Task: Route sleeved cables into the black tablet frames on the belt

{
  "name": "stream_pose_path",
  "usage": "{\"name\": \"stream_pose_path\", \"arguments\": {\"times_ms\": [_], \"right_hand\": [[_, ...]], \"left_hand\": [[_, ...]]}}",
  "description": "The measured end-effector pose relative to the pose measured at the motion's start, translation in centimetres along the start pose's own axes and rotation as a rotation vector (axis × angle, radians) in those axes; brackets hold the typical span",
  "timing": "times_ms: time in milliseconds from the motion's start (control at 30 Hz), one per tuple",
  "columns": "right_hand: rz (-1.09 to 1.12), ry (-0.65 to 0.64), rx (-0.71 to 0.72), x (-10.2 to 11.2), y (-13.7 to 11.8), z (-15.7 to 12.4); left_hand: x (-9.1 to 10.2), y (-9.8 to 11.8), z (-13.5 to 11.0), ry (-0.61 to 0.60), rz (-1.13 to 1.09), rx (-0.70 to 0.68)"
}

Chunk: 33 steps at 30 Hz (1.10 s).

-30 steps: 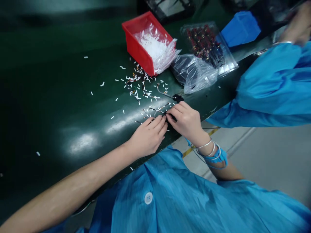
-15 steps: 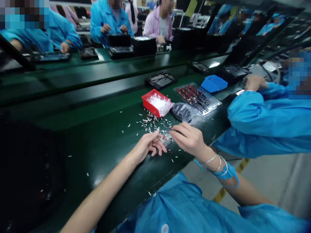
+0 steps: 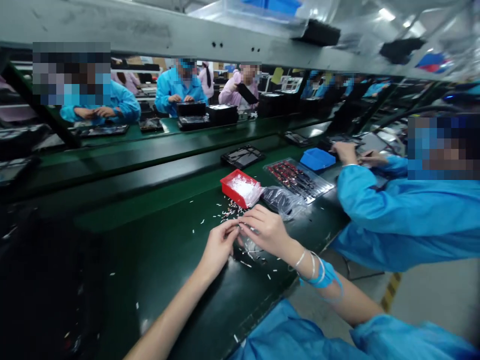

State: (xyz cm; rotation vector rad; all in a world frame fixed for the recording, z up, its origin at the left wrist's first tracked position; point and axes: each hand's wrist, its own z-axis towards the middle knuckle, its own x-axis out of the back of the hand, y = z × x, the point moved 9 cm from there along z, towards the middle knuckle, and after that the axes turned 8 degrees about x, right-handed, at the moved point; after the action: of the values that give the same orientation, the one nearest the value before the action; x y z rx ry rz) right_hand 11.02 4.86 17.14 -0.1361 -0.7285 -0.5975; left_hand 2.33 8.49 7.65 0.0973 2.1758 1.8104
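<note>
Above the green bench, my left hand (image 3: 220, 246) and my right hand (image 3: 264, 229) meet fingertip to fingertip. Each is closed in a pinch; whatever sits between the fingers is too small and hidden to make out. Beneath them, partly covered, lies a clear plastic piece (image 3: 250, 245) with thin dark bits around it. Many small white and dark slips (image 3: 233, 212) are scattered just beyond the fingers. Behind these stands a red bin (image 3: 235, 193) filled with white pieces in a clear bag, some of it hanging over the rim.
Right of the bin lie a plastic bag of dark items (image 3: 283, 200), a clear tray (image 3: 318, 192) of red and black cables and a blue bin (image 3: 318, 159). A flat black device (image 3: 243, 156) rests behind. A co-worker's sleeve (image 3: 375, 200) is close on the right; dark material fills the left.
My left hand has gone from spread fingers to a pinch, and my right hand has moved left to meet it. The view has tilted up, bringing an overhead beam into sight.
</note>
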Motion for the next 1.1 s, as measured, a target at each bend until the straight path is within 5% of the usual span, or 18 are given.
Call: {"name": "stream_pose_path", "arguments": {"times_ms": [200,433,700,1100], "right_hand": [[-0.037,-0.066,0.017,-2.6,1.1,1.7],[-0.121,-0.048,-0.15,-4.4,6.8,2.1],[0.101,0.008,0.038,-4.6,1.1,1.0],[-0.08,-0.209,-0.046,-6.4,0.8,0.6]], "left_hand": [[1.8,0.8,0.7,0.02,0.003,-0.018],[4.7,1.0,1.7,0.133,-0.012,-0.029],[4.7,0.2,1.9,0.16,0.033,-0.029],[3.2,-0.6,1.5,0.072,0.18,0.019]]}}
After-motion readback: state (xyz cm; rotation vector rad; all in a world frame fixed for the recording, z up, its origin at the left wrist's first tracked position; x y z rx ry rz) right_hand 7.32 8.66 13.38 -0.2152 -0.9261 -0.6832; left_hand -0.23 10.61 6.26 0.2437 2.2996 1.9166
